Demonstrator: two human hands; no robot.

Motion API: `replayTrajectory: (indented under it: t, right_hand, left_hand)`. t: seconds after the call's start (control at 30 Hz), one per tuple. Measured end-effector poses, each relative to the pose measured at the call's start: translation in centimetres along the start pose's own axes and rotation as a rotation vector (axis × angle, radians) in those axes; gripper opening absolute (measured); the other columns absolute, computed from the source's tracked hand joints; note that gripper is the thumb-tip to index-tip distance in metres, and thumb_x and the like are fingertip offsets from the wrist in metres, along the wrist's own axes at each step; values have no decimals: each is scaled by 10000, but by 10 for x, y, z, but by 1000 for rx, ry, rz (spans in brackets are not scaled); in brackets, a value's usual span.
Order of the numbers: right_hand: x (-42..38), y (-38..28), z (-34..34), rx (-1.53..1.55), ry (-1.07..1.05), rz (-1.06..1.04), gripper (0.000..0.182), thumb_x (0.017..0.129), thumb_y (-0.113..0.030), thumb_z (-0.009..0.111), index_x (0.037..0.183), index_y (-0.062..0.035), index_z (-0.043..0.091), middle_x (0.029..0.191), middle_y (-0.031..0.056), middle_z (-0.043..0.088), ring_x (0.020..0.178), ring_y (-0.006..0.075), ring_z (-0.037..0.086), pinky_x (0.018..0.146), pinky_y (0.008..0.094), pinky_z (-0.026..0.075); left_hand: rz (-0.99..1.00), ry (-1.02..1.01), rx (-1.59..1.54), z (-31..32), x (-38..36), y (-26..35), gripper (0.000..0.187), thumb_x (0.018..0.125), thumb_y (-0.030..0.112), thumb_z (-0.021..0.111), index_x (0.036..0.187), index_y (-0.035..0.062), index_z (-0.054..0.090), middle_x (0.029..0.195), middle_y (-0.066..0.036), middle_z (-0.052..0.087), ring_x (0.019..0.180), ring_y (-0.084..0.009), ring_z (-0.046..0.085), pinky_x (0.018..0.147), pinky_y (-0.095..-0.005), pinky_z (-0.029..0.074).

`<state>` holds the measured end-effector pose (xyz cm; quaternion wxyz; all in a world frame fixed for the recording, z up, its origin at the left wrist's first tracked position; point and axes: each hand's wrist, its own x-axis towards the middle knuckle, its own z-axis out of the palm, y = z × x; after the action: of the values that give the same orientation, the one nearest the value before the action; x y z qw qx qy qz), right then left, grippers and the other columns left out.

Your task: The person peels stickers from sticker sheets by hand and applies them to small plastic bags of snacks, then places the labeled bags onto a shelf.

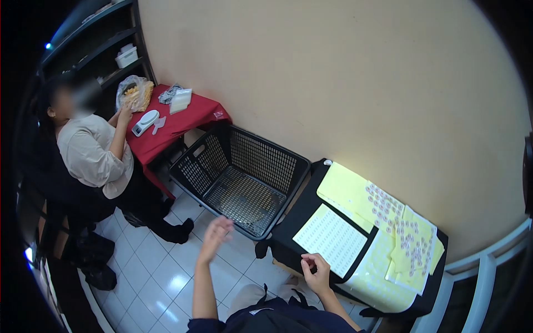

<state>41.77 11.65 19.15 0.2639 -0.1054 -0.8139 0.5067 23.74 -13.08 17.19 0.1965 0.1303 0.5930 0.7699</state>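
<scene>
My left hand (217,236) is raised over the tiled floor, just in front of the black plastic crate (255,143). Its fingers are loosely spread, a little blurred, with nothing seen in them. My right hand (317,274) is at the near edge of the black-covered table (287,237), thumb and fingers curled together in a pinch; what they hold, if anything, is too small to make out. Beside it lies a white sheet printed with rows of small labels (333,238). Yellow sheets with round stickers (412,238) spread to the right, and plain yellow paper (341,186) lies behind.
To the left a person (91,144) stands at a red-covered table (194,114), hands at a clear bag of yellowish snacks (136,94). A white kitchen scale (146,122) and clear packets (180,101) lie there. Dark shelves (105,47) stand behind; a pale metal railing (483,283) is at right.
</scene>
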Motion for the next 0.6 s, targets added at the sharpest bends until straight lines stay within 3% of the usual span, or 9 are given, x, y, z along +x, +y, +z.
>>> replayTrajectory:
  t: [0.1,0.23,0.43,0.6]
  right_hand:
    - [21,4,-3,35,-74,21,134,725,-3,572,856,-19,596,711,64,570,597,122,535,539,222,400]
    - [39,13,4,47,-123,4,139,726,-13,577,862,-26,601,733,65,580,610,127,550,541,219,405]
    - [59,8,28,82,-147,25,108,711,10,584,819,0,591,728,67,566,594,109,517,540,213,409]
    - [74,3,55,113,-136,37,166,709,34,583,873,12,572,808,69,545,633,96,520,554,199,410]
  left_hand:
    - [78,226,-238,-48,48,18,508,879,385,387,1257,57,299,1232,-101,416,1082,-209,432,855,-362,394]
    - [40,431,-166,-111,90,39,587,868,450,372,1288,53,271,1293,-83,377,1165,-229,375,914,-391,337]
    - [250,619,-827,-185,134,75,669,797,438,498,1285,43,267,1259,-125,404,1167,-255,382,960,-409,321]
    - [252,701,-770,-199,163,95,880,721,497,574,1344,87,107,1360,-137,224,1217,-291,298,976,-463,283]
